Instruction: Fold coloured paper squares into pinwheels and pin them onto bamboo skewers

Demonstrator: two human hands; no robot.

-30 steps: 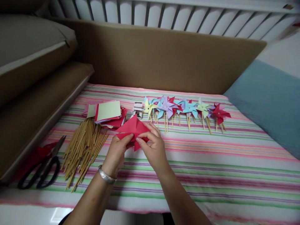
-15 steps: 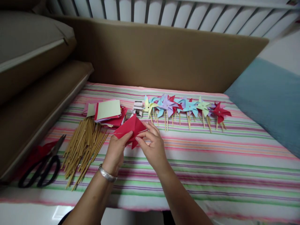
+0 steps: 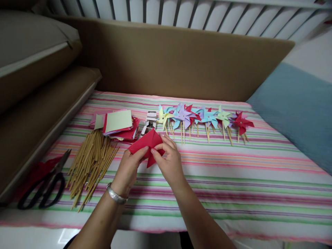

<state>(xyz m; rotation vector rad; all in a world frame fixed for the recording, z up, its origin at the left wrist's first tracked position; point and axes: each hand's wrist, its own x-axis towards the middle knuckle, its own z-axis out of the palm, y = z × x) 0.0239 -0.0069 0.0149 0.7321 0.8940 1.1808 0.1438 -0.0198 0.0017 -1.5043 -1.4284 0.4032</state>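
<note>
Both of my hands hold a folded red paper piece [image 3: 145,142] just above the striped cloth [image 3: 233,180]. My left hand [image 3: 129,169], with a silver bracelet at the wrist, pinches its lower left edge. My right hand [image 3: 168,160] pinches the paper at its middle, fingers curled over the fold. A pile of bamboo sticks [image 3: 90,164] lies to the left of my hands. A stack of coloured paper squares [image 3: 118,122] sits just beyond the sticks.
A row of finished paper pinwheels [image 3: 204,119] on sticks lies across the cloth behind my hands. Black scissors [image 3: 43,188] rest at the far left beside red scraps. A small white box [image 3: 150,121] sits by the paper stack. A cardboard wall [image 3: 181,58] backs the surface.
My hands have shifted the red paper slightly, turning and pressing its fold. The view has dipped a little. Everything on the cloth stays where it was.
</note>
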